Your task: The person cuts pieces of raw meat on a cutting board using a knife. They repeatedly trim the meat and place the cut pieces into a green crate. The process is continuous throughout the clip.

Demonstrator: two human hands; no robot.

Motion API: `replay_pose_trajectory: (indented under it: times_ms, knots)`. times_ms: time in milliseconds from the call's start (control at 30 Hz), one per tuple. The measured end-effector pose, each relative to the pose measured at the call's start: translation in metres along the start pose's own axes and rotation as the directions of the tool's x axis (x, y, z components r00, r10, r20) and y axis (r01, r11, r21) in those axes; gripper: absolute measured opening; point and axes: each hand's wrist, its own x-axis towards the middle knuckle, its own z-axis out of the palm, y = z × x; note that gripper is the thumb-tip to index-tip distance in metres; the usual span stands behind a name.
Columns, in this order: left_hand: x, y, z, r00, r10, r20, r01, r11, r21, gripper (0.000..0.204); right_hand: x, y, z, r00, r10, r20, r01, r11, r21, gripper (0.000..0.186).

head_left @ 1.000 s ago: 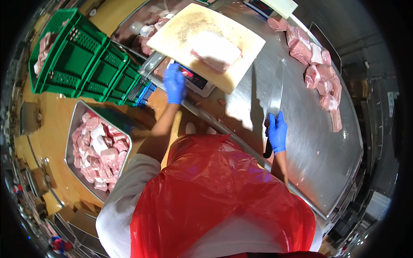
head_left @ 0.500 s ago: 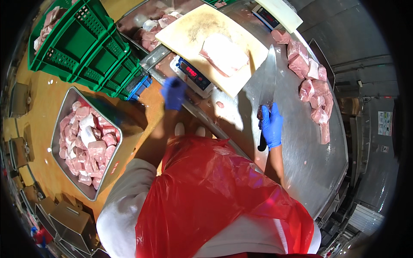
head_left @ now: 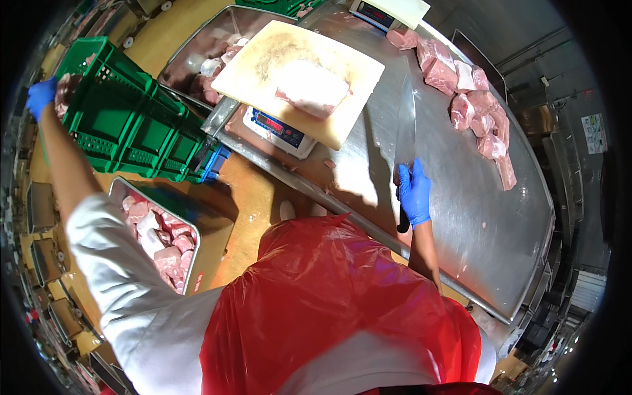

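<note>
On the right, my right hand (head_left: pixel 415 194), in a blue glove, is closed round the handle of a large knife (head_left: pixel 407 122). The broad blade points away over the steel table. At the far left, my left hand (head_left: pixel 41 97), also gloved in blue, is stretched out beside raw meat (head_left: pixel 66 93) in the top green crate (head_left: pixel 105 128). Its fingers are too small and turned away to make out. A large pale slab of meat (head_left: pixel 313 89) lies on a cutting board (head_left: pixel 247 69), which rests on a digital scale (head_left: pixel 280 131).
Cut meat chunks (head_left: pixel 480 105) line the far right of the steel table (head_left: pixel 471 230). A metal bin of meat (head_left: pixel 191 227) stands on the floor at left, below the stacked crates. Behind them is another metal tub (head_left: pixel 187 56). A second scale (head_left: pixel 374 14) stands at the back.
My left hand has swung from beside the scale out to the far left, by the top crate. The view has shifted. My right hand still holds the knife over the table.
</note>
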Motion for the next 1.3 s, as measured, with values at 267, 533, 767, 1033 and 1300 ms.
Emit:
replay_pose_trajectory:
  times_ms: [267, 533, 767, 1033, 1300]
  knots:
    - [-0.558, 0.343, -0.196, 0.638, 0.770, -0.016, -0.325, 0.250, -0.912, 0.065, 0.008, -0.032, 0.007, 0.997, -0.057, 0.046, 0.061, 0.994, -0.089, 0.023]
    - [-0.555, 0.374, -0.266, 0.226, 0.973, 0.040, -0.384, 0.126, -0.915, 0.062, 0.017, -0.025, 0.018, 0.993, -0.120, -0.005, 0.119, 0.991, -0.068, 0.028]
    - [-0.494, 0.299, -0.208, 0.152, 0.923, -0.352, -0.158, -0.329, -0.931, 0.027, 0.008, -0.031, 0.022, 0.991, -0.100, 0.086, 0.106, 0.993, -0.059, 0.022]
    - [-0.602, 0.274, -0.228, 0.775, 0.435, 0.458, 0.509, -0.001, -0.861, 0.011, 0.055, -0.089, 0.065, 0.877, -0.410, 0.248, 0.456, 0.875, -0.164, 0.022]
    - [-0.609, 0.280, -0.246, 0.711, 0.492, 0.503, 0.491, 0.164, -0.855, 0.021, 0.147, -0.183, 0.136, 0.673, -0.558, 0.486, 0.716, 0.657, -0.236, 0.024]
